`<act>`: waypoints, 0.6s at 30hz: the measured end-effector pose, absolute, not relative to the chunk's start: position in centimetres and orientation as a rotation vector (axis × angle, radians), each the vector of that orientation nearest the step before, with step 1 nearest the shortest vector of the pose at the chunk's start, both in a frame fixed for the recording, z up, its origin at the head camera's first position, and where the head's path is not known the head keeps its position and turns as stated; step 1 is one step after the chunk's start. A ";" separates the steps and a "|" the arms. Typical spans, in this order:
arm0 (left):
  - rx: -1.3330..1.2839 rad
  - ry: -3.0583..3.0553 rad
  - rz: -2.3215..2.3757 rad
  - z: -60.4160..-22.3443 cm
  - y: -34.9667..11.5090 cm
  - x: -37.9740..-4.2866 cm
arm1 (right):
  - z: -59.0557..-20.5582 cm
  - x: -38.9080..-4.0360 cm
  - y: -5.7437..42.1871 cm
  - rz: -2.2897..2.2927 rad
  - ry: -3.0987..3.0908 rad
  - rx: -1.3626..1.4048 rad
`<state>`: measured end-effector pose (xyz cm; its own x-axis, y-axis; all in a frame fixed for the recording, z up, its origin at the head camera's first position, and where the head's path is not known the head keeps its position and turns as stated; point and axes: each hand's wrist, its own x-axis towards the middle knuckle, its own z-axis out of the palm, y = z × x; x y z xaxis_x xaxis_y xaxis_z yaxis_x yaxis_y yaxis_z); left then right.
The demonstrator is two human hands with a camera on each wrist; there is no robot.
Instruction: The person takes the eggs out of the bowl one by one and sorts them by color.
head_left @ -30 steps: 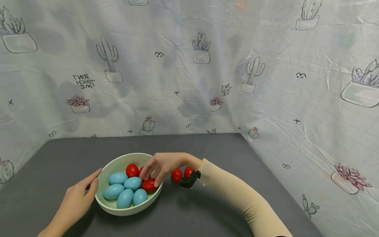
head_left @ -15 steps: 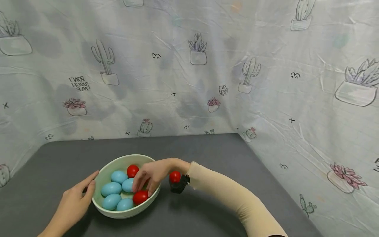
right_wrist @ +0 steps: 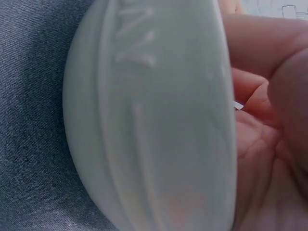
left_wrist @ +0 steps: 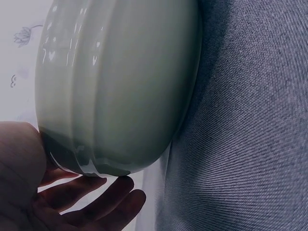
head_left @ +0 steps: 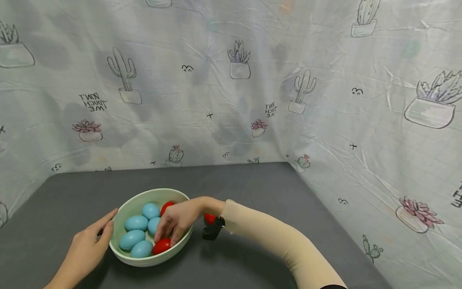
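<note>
A pale green bowl (head_left: 153, 261) stands at the left of the table, holding several light blue eggs (head_left: 132, 239) and red eggs. My left hand (head_left: 88, 243) holds the bowl's left side, its fingers against the outer wall in the left wrist view. Inside the bowl, my right hand (head_left: 180, 218) points its fingers down around a red egg (head_left: 161, 246) near the front wall, thumb touching the egg's right end. Another red egg (head_left: 167, 207) lies behind that hand, which partly hides it. In the right wrist view the bowl wall hides the fingertips.
On the grey table (head_left: 252, 188), a red egg (head_left: 210, 218) lies just right of the bowl, partly covered by the right wrist and its black strap (head_left: 213, 229). A cactus-print curtain (head_left: 202, 92) hangs behind and along the right side.
My right hand has moved left and toward the bowl's front, the red egg moving with it. The blue eggs have shifted around inside. My left hand has stayed at the bowl.
</note>
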<state>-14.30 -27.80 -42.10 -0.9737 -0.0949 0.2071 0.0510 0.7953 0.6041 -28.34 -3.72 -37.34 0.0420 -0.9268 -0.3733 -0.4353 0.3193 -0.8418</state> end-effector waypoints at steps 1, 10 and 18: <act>0.035 -2.759 -0.934 -42.1 -27.8 -14.3 | -37.3 -28.3 -3.8 -0.608 1.560 -1.284; 0.025 -2.735 -0.909 -42.4 -27.6 -14.2 | -37.6 -28.3 -3.8 -0.599 1.556 -1.294; 0.012 -2.696 -0.902 -42.4 -27.7 -14.1 | -37.4 -28.4 -3.7 -0.631 1.519 -1.298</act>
